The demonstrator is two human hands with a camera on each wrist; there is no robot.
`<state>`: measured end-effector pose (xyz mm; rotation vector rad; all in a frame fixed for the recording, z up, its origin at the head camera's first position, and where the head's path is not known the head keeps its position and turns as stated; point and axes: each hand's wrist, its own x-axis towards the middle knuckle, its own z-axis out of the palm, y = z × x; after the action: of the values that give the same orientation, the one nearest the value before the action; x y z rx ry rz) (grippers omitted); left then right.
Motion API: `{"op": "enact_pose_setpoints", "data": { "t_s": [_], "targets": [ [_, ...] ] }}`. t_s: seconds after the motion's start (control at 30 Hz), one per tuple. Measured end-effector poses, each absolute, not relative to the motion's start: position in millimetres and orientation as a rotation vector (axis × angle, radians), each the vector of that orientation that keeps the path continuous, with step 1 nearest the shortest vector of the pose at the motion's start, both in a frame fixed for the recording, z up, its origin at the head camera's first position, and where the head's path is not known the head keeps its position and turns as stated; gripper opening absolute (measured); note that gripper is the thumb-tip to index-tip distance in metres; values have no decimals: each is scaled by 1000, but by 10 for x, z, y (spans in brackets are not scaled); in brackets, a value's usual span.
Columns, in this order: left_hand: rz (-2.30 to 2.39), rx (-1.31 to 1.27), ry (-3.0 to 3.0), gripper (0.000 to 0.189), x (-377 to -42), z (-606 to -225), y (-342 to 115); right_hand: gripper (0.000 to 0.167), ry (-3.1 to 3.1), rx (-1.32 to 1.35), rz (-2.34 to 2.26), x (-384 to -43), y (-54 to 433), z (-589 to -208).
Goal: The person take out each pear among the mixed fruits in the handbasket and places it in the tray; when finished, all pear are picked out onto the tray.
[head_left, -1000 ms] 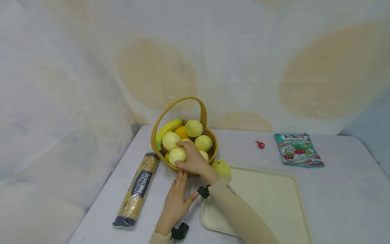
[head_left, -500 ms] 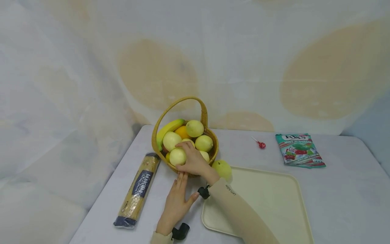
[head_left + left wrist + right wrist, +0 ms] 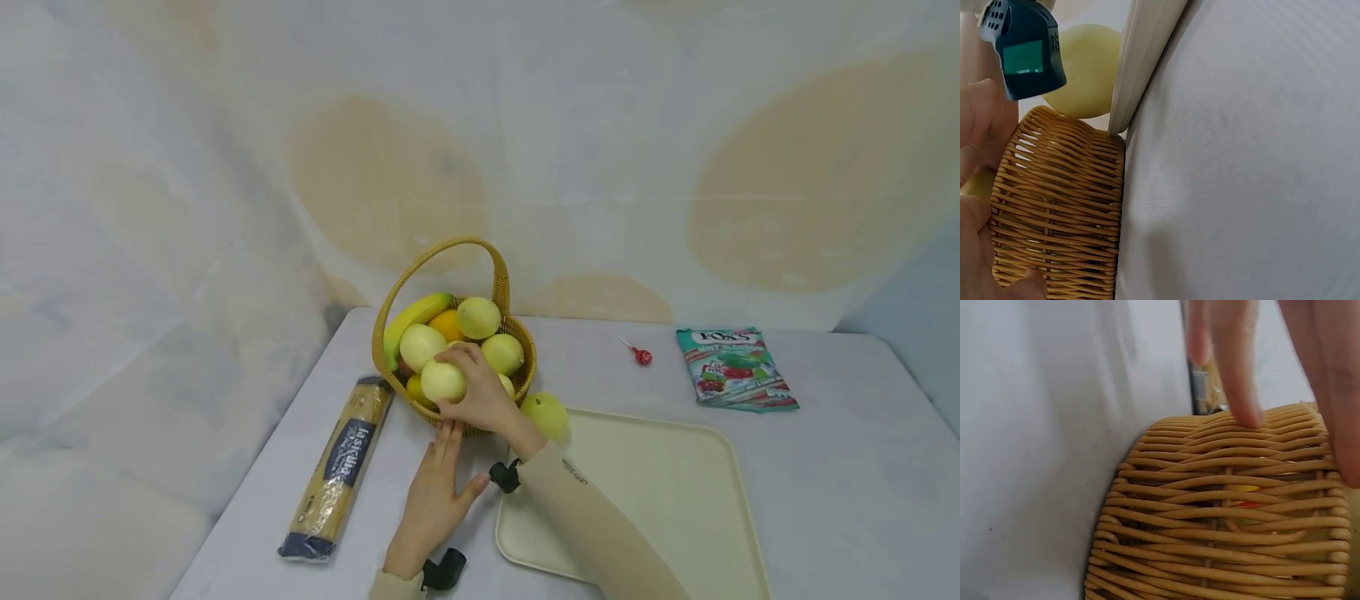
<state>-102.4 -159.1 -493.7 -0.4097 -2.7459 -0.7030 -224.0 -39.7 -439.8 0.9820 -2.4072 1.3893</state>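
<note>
In the head view my right hand [image 3: 483, 396] grips a pale yellow-green round fruit [image 3: 441, 382] at the front of a wicker basket [image 3: 501, 287], thumb below it and fingers over its top. My left hand [image 3: 435, 496] has straight fingers, their tips at the basket's front wall. Close up in the left wrist view, fingers lie against the basket's woven wall [image 3: 1060, 206]. A banana [image 3: 416, 318], an orange [image 3: 447, 325] and several more pale round fruits [image 3: 422, 346] fill the basket; my right hand hides some of them.
A cream tray [image 3: 660, 500] lies right of the basket, under my right forearm. One more pale round fruit [image 3: 546, 417] sits at its upper left corner. A spaghetti pack [image 3: 335, 471] lies left, a red lollipop [image 3: 641, 356] and a candy bag [image 3: 737, 369] farther right.
The pale round fruit in my right hand has shifted slightly up and right, showing more of a yellow fruit beneath. My left hand stays in place.
</note>
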Motion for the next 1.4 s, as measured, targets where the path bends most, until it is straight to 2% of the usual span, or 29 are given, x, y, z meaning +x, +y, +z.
{"op": "enact_pose_setpoints", "data": {
  "t_s": [0.6,1.4],
  "targets": [
    [-715,-444,-2709,89,-1051,-4926,-1590,60,-2204,898,1478,-2128,-154,-4211],
    [-729,-425,-2723,87,-1033,-4956,-1602,63,-2058,724,1513,-2017,625,-4141]
  ]
}}
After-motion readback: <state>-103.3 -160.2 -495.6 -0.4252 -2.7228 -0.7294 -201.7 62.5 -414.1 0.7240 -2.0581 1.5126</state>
